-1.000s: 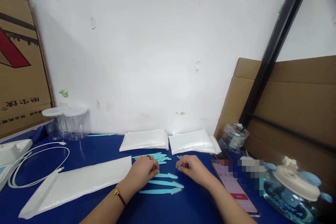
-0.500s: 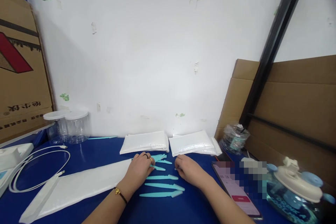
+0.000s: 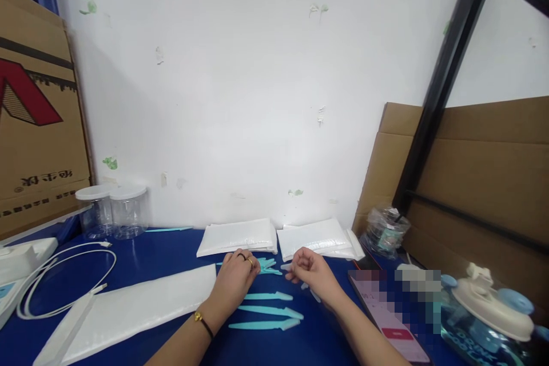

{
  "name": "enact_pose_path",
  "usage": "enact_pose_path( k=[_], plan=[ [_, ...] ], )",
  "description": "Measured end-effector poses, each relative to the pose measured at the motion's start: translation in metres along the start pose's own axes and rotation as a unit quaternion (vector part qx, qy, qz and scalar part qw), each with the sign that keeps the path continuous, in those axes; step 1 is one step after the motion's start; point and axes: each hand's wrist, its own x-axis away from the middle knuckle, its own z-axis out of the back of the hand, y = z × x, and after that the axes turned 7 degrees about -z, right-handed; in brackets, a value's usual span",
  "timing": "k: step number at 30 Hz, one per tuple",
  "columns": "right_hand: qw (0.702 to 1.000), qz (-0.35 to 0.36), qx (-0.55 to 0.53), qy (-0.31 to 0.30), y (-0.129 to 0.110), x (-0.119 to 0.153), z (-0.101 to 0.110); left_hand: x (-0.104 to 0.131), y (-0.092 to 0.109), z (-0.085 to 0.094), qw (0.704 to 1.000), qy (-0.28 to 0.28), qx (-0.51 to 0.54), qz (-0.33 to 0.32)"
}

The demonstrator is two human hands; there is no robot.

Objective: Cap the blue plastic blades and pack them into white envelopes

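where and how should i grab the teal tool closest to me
Pinch the teal tool mid-handle, from above and the near side. It lies flat, its slim handle running left to right with the wider head at right, and its neighbour sits just beyond, so the near side seems easier.

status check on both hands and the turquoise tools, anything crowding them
Left hand over turquoise pile; right hand at a translucent piece; three turquoise tools laid side by side; white pouch close beside left hand.

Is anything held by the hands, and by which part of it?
The right hand seems to hold a thin, whitish translucent plastic piece; the exact place is hidden. Whether the left hand grips any slim light-blue plastic sticks cannot be told.
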Motion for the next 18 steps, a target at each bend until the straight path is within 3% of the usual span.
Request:
enact_pose_path(
  k=[6,18],
  plan=[
    [0.999,-0.005,-0.038,0.008,-0.008,0.005,-0.005,0.001,0.002,-0.001,0.996,0.033,0.075,0.022],
    [0.998,-0.045,-0.033,-0.035,-0.014,0.011,-0.017,0.001,0.018,0.000,0.993,0.012,0.117,0.022]
  ],
)
